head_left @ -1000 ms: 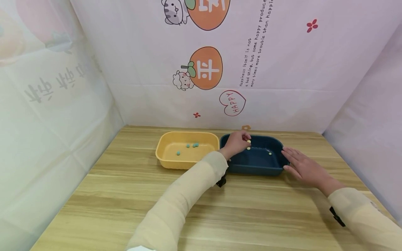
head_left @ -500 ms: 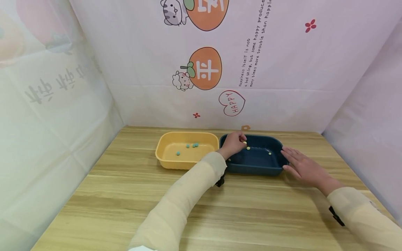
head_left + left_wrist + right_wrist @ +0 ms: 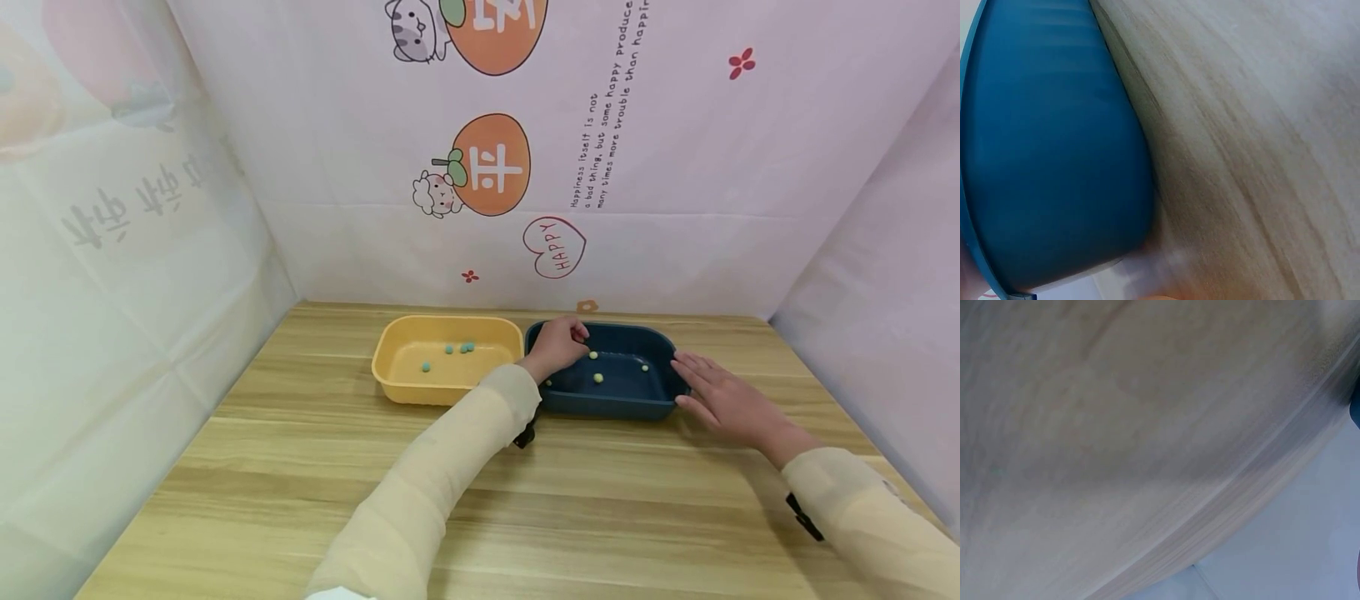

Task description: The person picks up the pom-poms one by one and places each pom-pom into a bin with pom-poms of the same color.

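My left hand (image 3: 558,346) hangs over the left part of a dark blue plastic tub (image 3: 611,408), its fingers loosely bent and no ball visible between them. Several small pale yellow balls lie in this tub, among them one yellow ball (image 3: 597,378) near the middle and another (image 3: 593,356) just below my left fingertips. At the tub's right end, my right hand (image 3: 723,402) rests against the rim with fingers extended. The left wrist view catches the tub's outer wall (image 3: 1054,150) up close. My left palm is hidden.
A yellow tub (image 3: 427,393) stands against the blue tub's left side, with several small teal balls (image 3: 449,349) inside. Both sit toward the back of a wood-grain table (image 3: 600,517). Printed cloth (image 3: 360,250) closes off the back and sides.
The yellow ball my left fingers pinched has dropped into the blue tub and lies near its middle. The left hand moved slightly left beforehand. My right hand stayed in place.
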Tool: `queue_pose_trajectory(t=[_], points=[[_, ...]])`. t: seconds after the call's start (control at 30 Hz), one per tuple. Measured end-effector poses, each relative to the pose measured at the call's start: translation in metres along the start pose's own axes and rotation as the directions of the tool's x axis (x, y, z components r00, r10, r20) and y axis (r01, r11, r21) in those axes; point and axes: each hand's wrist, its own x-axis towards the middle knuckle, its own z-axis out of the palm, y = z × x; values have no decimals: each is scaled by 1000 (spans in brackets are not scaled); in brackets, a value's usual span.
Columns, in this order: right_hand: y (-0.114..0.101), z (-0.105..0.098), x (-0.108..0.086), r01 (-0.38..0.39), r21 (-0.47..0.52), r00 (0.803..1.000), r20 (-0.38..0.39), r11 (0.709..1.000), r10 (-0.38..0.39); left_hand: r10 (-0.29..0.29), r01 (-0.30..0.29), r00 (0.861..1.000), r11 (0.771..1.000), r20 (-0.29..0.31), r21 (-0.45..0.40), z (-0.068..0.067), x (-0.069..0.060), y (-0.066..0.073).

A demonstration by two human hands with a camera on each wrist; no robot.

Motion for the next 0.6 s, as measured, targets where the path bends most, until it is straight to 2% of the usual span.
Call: queue_pose_trajectory(t=[0.6], points=[[0, -1, 1, 13, -12, 1000, 0, 1000, -13, -7, 7, 1000, 1000, 1, -7, -3, -5, 5]])
